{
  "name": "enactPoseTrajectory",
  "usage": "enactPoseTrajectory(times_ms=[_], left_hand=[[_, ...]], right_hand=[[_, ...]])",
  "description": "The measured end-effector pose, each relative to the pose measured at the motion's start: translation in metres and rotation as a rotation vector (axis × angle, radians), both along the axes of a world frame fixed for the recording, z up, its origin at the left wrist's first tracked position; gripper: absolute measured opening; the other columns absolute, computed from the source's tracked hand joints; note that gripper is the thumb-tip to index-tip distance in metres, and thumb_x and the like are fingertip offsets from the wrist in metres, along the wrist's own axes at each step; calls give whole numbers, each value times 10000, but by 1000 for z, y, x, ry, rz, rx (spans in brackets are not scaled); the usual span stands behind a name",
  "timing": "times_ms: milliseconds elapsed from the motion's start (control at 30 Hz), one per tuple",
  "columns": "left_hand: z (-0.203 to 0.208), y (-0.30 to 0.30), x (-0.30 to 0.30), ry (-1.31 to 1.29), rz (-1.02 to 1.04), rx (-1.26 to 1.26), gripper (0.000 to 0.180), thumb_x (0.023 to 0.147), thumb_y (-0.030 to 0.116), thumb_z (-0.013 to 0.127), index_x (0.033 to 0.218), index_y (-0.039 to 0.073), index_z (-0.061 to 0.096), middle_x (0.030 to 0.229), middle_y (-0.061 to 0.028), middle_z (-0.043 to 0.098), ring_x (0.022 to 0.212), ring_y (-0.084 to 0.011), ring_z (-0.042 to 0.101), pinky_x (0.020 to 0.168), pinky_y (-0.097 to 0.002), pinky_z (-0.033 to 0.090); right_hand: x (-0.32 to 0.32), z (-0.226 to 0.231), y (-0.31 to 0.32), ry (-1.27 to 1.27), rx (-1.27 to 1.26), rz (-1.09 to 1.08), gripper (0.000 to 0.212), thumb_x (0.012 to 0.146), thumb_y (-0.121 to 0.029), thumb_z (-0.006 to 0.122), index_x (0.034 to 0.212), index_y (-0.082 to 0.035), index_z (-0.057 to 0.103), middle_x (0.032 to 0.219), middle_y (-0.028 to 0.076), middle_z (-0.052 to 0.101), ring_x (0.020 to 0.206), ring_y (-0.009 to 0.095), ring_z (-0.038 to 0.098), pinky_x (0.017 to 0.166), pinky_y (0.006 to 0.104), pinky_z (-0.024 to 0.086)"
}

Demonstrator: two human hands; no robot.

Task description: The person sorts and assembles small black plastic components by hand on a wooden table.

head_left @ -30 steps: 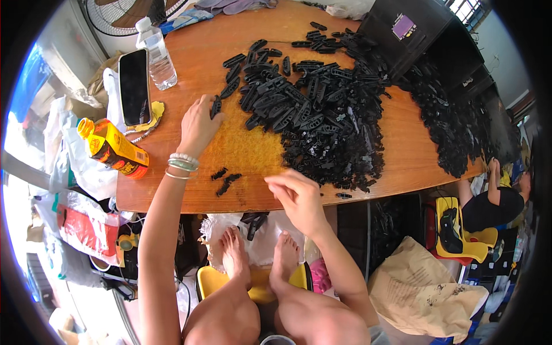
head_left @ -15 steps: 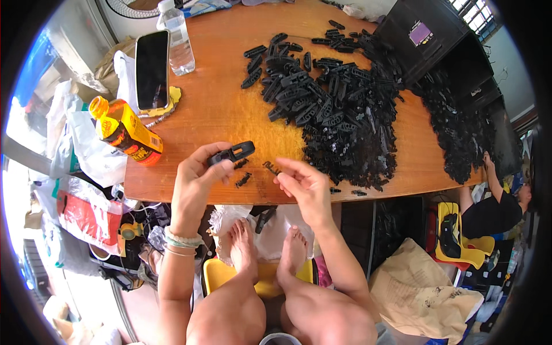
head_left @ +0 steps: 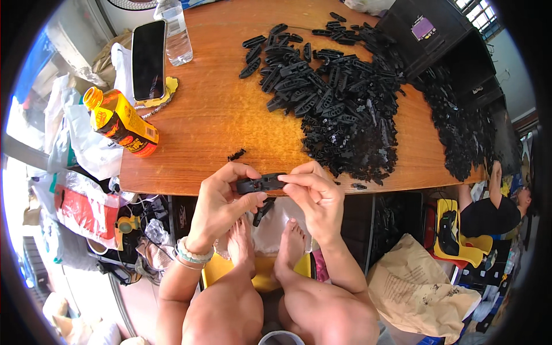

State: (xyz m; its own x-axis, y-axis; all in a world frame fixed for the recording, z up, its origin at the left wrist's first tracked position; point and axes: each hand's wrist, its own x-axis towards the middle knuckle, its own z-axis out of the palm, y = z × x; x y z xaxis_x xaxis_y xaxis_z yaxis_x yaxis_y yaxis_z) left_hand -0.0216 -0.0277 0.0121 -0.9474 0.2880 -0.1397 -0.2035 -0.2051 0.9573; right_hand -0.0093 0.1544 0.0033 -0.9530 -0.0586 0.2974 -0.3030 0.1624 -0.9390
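While I look down through the head camera from afar, I have the black part (head_left: 261, 183) held between both hands at the near edge of the tabletop (head_left: 201, 126). Its long axis runs nearly left to right, tipping slightly upward toward the right, with the broader, rounded end at the left hand (head_left: 225, 198) and the other end at the right hand (head_left: 317, 198). It looks slim and dull black, with a notched middle; finer detail is too small for me to read. My left fingers are closed around it, thumb below; my right fingers are drawn narrow, touching its right end, though I cannot tell whether they grip it. Just beyond lies a small dark piece (head_left: 236, 154).
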Motion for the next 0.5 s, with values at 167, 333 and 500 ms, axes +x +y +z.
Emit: enactPoseTrajectory(times_ms=[167,333,500], left_hand=[[-5,17,16,-18,64,161,293,845,4,629,1101,-25,487,926,-113,629,839,-148,629,723,-249,516],[0,17,14,-50,21,125,421,848,-12,611,1219,-38,415,937,-166,647,881,-189,649,760,-287,532],[3,20,15,-46,30,-6,288,825,-57,614,1069,-61,462,857,-168,659,789,-197,676,688,-261,555]], right_hand=[[8,1,-13,-135,-170,-154,128,854,-26,614,968,14,656,886,83,640,753,112,593,650,209,457],[16,6,-8,-222,-167,-138,110,843,-19,616,937,31,647,902,105,647,796,141,614,722,244,467],[17,-5,-5,-13,-39,-142,105,819,-2,625,917,23,651,914,103,640,798,186,612,717,259,470]])
